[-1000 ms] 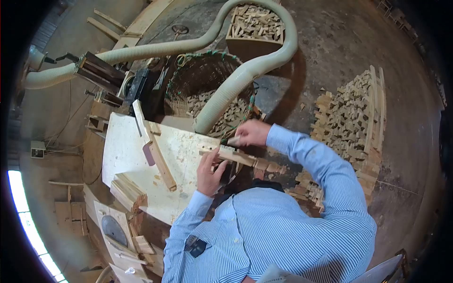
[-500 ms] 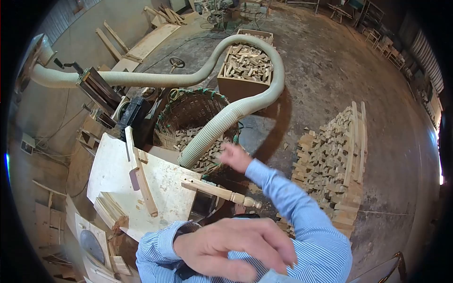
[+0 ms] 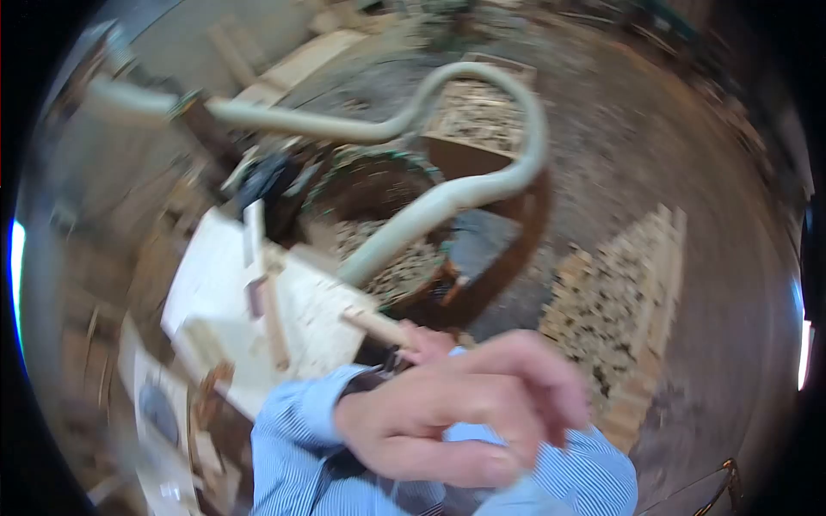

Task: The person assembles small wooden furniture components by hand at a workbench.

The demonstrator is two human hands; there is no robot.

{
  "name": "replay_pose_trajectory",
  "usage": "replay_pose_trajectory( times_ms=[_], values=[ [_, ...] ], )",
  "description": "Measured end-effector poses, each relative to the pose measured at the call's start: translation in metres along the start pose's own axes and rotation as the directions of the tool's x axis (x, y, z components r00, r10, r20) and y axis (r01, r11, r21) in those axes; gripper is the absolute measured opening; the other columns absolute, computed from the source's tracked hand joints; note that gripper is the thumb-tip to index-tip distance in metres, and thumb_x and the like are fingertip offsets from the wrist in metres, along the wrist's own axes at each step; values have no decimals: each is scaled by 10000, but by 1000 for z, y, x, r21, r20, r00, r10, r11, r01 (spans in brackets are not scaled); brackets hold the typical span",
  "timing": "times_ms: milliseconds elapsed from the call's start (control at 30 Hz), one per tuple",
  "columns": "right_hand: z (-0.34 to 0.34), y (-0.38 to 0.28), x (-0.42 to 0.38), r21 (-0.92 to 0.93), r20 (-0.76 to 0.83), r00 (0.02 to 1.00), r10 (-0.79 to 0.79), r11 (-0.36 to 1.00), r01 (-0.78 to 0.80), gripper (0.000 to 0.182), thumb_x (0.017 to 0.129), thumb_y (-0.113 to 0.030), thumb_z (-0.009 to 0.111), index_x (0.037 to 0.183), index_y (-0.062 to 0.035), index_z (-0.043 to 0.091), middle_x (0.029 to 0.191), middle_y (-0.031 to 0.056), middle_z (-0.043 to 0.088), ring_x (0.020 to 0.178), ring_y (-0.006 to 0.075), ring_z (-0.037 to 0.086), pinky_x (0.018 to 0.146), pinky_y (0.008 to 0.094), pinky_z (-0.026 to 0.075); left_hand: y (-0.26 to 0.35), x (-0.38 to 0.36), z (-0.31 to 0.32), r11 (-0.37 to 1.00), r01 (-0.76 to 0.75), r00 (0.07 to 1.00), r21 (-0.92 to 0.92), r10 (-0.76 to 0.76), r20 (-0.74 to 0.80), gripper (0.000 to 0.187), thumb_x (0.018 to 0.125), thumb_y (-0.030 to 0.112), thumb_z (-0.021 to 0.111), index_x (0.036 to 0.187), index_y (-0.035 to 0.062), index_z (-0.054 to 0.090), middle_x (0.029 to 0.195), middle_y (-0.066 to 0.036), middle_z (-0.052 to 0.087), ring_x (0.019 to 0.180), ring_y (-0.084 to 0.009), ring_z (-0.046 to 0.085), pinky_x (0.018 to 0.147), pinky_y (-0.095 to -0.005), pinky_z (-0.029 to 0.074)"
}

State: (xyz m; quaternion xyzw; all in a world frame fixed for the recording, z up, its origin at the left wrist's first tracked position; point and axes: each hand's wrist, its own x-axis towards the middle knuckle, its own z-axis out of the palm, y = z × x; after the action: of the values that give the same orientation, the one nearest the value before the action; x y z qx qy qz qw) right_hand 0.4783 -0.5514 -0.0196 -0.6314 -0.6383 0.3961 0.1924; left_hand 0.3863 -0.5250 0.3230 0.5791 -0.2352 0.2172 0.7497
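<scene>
My right hand [image 3: 428, 342] is closed around a pale turned wooden leg [image 3: 372, 324], which juts over the right edge of a white work table [image 3: 318, 322]. The hand hides the leg's far part, and motion blurs the fingers. Large and close to the camera, my left hand [image 3: 473, 408] hangs in front of my chest with its fingers loosely bent and apart. Nothing shows in it. On the table lie a long wooden strip [image 3: 274, 322] and a stack of pale boards [image 3: 206, 344].
Behind the table stands a woven basket [image 3: 323, 202] of wood offcuts. A ribbed hose [image 3: 447, 198] arches over it. Farther back is a box [image 3: 465, 156] of wood pieces. Stacked blocks [image 3: 602, 301] lie on the floor at right. A round blade [image 3: 161, 408] shows at lower left.
My right hand has come down from over the basket onto the wooden leg. My left hand has moved slightly up and right. The view has shifted and blurred.
</scene>
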Motion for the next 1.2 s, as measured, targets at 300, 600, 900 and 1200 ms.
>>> replay_pose_trajectory(
  times_ms=[300,600,900,1200],
  values=[
    [6,-4,17,-73,-22,999,26,997,-27,749,945,-492,693,1527,-75,469,1189,254,732,1056,457,717,888,550,572,51,-58,-17,981,-173,983,91,178,-51,189,1070,173,621,1048,11,716,1215,-241,632,1031,-371,684,894,-515,557],
    [24,-13,32,-167,-111,994,-8,986,-10,711,941,-427,745,1495,-54,500,1169,285,729,1072,496,701,911,555,557,51,-275,-132,211,725,479,655,529,-700,225,983,135,765,1168,30,692,1158,-107,668,1066,-204,682,930,-330,560],
    [31,-39,58,-259,-128,985,113,955,-143,634,950,-405,739,1454,-78,537,1131,286,738,1038,498,712,886,555,562,131,-559,-141,-165,964,61,-209,900,-431,497,930,254,791,1335,16,628,1259,-175,648,1205,-363,611,1035,-471,503],
    [38,-38,60,-288,-170,973,153,937,-198,578,927,-384,754,1396,-84,598,1097,283,741,1020,493,714,878,554,562,131,-601,-133,119,961,-260,-249,693,-673,1047,854,509,836,1612,-2,326,1428,-255,543,1292,-434,594,1121,-472,485]
  ],
)
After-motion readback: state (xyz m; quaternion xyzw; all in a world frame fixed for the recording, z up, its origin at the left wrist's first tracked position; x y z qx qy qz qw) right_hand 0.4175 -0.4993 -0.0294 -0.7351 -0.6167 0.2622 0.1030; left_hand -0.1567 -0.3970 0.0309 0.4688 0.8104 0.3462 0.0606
